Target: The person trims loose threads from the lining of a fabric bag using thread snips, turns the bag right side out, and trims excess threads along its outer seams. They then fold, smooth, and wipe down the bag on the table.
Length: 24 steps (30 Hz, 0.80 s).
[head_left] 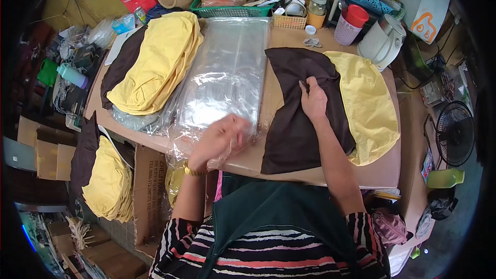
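A folded cloth piece (305,139), part dark brown and part yellow, lies on the right side of the table. My right hand (313,101) rests on its brown part, thumb and fingers pinching a fold. To the left is a stack of clear plastic bags (227,67), glossy and wrinkled at the near end. Over that near end is my left hand (223,137), its fingers smeared by motion; whether they grip the plastic is not clear. A gold-coloured watch or bracelet (194,169) circles the left wrist.
More yellow and brown cloth pieces (155,62) are piled at the table's left, with another pile (107,181) lower down beside a cardboard box (147,196). Along the back stand a green basket (232,11), cups and a kettle (382,41). A black fan (454,132) is at far right.
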Each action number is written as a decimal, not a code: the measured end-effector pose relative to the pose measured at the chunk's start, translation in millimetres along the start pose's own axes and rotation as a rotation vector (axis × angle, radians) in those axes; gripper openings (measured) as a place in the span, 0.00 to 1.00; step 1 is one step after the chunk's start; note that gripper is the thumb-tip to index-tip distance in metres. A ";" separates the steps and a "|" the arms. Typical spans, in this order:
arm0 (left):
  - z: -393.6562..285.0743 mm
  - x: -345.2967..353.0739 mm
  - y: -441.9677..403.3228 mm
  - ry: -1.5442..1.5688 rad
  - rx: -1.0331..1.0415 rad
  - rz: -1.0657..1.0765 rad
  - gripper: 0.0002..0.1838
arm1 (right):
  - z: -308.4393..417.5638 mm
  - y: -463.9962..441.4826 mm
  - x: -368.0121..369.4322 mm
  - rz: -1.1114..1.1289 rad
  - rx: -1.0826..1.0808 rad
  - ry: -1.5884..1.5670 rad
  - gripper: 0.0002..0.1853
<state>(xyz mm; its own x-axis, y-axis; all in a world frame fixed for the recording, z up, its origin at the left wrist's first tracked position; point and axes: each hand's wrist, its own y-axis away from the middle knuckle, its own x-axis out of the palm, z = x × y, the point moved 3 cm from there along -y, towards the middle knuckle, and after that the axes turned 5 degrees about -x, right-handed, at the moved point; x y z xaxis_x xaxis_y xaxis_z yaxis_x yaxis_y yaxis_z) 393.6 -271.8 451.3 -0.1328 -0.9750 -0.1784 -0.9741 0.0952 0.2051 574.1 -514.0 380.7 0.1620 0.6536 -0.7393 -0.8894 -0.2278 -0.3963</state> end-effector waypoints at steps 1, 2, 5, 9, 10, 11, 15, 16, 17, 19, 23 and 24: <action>4.3 -2.1 -7.3 -0.001 0.000 0.002 0.26 | -0.4 0.7 -0.8 -0.048 -0.014 -0.053 0.08; 2.3 -3.2 -14.5 0.405 0.148 0.071 0.26 | 1.0 1.4 -2.4 -0.051 -0.012 -0.053 0.08; -0.5 -2.1 -39.4 1.041 0.245 0.105 0.28 | 5.4 1.1 -8.1 -0.108 0.003 -0.194 0.09; 7.9 53.3 -84.4 0.566 0.051 -0.390 0.29 | 5.3 3.8 -11.2 -0.226 -0.033 -0.309 0.10; 8.3 62.2 -85.6 0.565 0.052 -0.392 0.29 | 2.3 3.1 -11.5 -0.273 -0.039 -0.324 0.11; 6.8 75.3 -85.1 0.202 0.044 -0.243 0.25 | -6.1 -0.2 -8.4 -0.301 0.008 -0.330 0.12; 14.2 97.4 -64.1 -0.182 -0.097 0.322 0.25 | -31.2 -12.9 -9.6 -0.363 0.188 -0.603 0.14; 13.8 96.8 -56.9 -0.185 -0.097 0.327 0.25 | -32.1 -12.9 -13.3 -0.367 0.191 -0.603 0.14; 6.5 97.9 -45.8 -0.261 -0.071 0.372 0.24 | -33.0 -12.4 -14.8 -0.324 0.243 -0.657 0.15; -13.4 104.9 -29.3 -0.179 0.155 0.390 0.23 | -32.7 -10.5 -14.3 -0.289 0.297 -0.762 0.14; 8.1 105.3 -65.5 -0.895 0.595 -0.037 0.20 | -50.6 -11.7 -4.2 -0.286 0.363 -0.991 0.13; 29.0 106.4 -78.5 -1.055 0.526 -0.124 0.22 | -49.8 -11.5 -3.5 -0.290 0.363 -0.993 0.13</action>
<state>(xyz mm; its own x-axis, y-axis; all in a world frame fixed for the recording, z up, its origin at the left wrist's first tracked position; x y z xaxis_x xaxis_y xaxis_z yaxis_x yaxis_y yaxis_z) 450.7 -377.1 388.3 0.1226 -0.3590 -0.9252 -0.9137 0.3232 -0.2465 605.0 -549.7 360.8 0.1133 0.9755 0.1886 -0.9725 0.1478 -0.1802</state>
